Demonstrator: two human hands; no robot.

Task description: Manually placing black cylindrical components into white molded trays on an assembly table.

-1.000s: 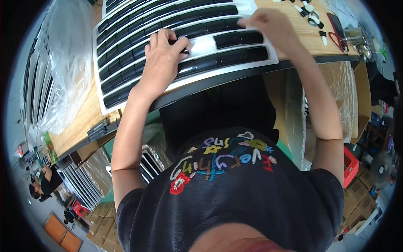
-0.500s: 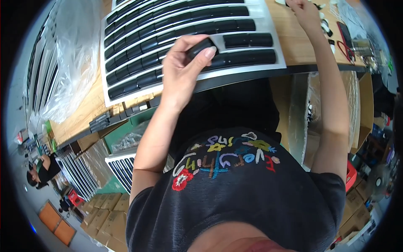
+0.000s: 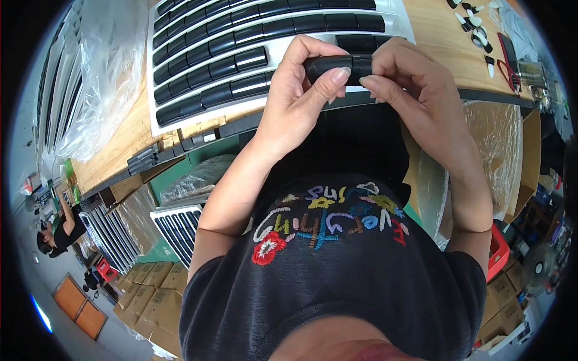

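A small black oblong plastic piece (image 3: 337,65) is held between both hands just above the near edge of a silver grille panel (image 3: 180,72) with rows of black slats. My left hand (image 3: 301,90) grips its left end with thumb and fingers. My right hand (image 3: 409,84) pinches its right end. The grille lies flat on a wooden workbench (image 3: 433,42). Several slots in the grille's lower rows hold black inserts with bright strips.
Clear plastic sheeting (image 3: 102,66) covers more grilles at the left. Small white and black clips (image 3: 475,24) and red-handled pliers (image 3: 512,60) lie at the bench's right end. Another person (image 3: 57,231) stands far left below, near stacked grilles (image 3: 174,228) and cardboard boxes (image 3: 156,283).
Both hands left the grille surface. The left hand picked up the black piece, then the right hand came back from the bench's far right to grip it too.
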